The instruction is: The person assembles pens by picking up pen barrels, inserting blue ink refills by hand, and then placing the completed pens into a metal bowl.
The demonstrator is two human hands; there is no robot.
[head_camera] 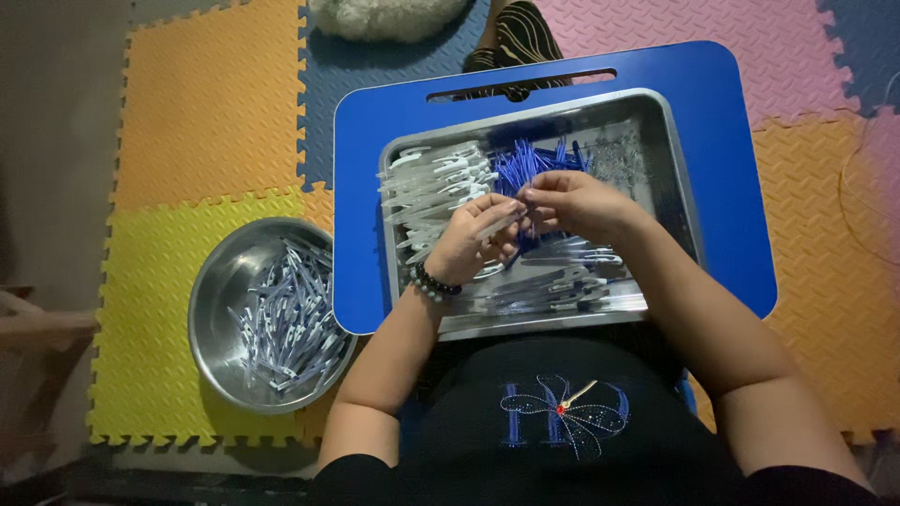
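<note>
Coloured foam floor mats (211,122) surround my blue tabletop (722,141). Over its steel tray (677,178), my left hand (466,245) pinches a white pen barrel (495,223); my right hand (577,201) closes on something hidden. A bowl (217,281) sits left.

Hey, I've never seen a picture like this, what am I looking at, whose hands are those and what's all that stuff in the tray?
This is one picture from a camera worn on a person's head, looking down at their own lap. No machine here, just two bare hands. A blue lap table carries a metal tray holding a pile of white plastic pieces, blue sticks and some finished-looking pieces near the front. The left hand, with a bead bracelet on the wrist, and the right hand meet over the tray, pinching a small white piece between them. Left of the table, a metal bowl on coloured foam floor mats holds more such pieces.
</note>
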